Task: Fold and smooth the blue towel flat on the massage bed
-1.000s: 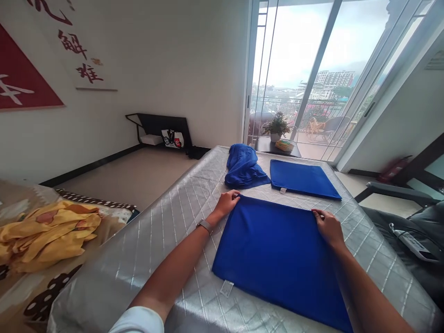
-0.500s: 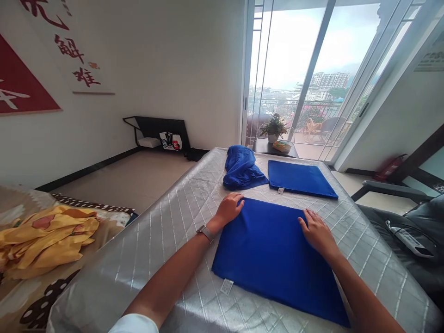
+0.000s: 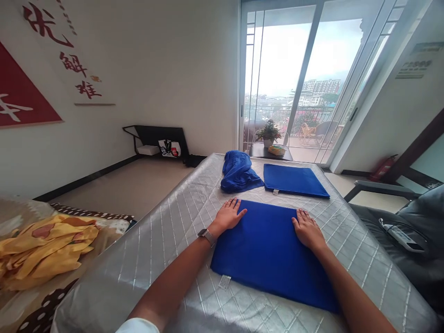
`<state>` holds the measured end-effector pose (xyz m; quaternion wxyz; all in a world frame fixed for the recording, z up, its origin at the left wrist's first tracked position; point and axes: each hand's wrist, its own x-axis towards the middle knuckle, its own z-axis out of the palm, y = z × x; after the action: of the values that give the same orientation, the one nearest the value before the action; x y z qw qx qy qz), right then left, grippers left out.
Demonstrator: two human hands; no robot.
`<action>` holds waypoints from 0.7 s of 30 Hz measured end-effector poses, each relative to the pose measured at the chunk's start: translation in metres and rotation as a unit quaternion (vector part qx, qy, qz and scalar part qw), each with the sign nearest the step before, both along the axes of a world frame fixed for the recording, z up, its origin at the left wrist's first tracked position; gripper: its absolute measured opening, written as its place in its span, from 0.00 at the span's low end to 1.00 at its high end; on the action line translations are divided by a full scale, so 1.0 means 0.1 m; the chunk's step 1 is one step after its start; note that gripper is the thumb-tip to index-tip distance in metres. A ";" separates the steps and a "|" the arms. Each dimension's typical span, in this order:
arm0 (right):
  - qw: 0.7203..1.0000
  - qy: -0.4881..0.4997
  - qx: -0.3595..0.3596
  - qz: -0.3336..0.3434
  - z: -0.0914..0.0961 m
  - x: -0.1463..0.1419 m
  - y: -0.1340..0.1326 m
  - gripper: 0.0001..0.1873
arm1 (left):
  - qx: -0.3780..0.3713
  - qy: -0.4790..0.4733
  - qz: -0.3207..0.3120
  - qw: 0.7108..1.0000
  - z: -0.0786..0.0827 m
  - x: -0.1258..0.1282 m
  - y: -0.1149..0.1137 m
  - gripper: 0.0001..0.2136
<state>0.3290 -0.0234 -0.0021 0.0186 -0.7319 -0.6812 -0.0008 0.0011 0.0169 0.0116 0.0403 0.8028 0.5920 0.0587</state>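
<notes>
While left hand (image 3: 229, 216) and right hand (image 3: 307, 229) press blue cloth (image 3: 267, 252), tag (image 3: 225, 282) looks illegible.

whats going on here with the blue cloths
A person presses both palms flat on a blue cloth lying on a silver quilted surface. The left hand rests at its far left corner, the right hand near its far right edge. Beyond it lie a flat folded blue cloth and a bunched-up blue cloth.

The folded blue cloth (image 3: 270, 252) lies flat, seemingly doubled, on the mattress.
</notes>
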 end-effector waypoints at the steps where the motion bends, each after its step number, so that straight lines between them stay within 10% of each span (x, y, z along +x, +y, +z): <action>1: 1.000 -0.001 0.000 -0.001 0.00 -0.01 0.00 0.35 | 0.006 0.012 0.017 1.000 0.02 0.03 0.00 0.35; 4: 1.000 -0.004 0.004 -0.007 0.00 -0.03 -0.01 0.35 | 0.055 0.017 0.026 0.998 0.08 0.26 -0.05 0.35; 13: 0.999 -0.027 0.024 0.017 -0.08 0.04 -0.01 0.34 | 0.057 -0.089 -0.213 0.971 -0.08 1.78 -0.38 0.33; 21: 1.000 -0.001 0.023 -0.002 -0.06 0.01 0.01 0.34 | 0.027 -0.090 -0.129 0.987 -0.09 1.17 -0.21 0.37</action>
<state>0.3301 -0.0226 -0.0080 0.0342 -0.7329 -0.6793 -0.0172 0.1178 -0.0039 0.0030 0.0791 0.8647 0.4755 0.1410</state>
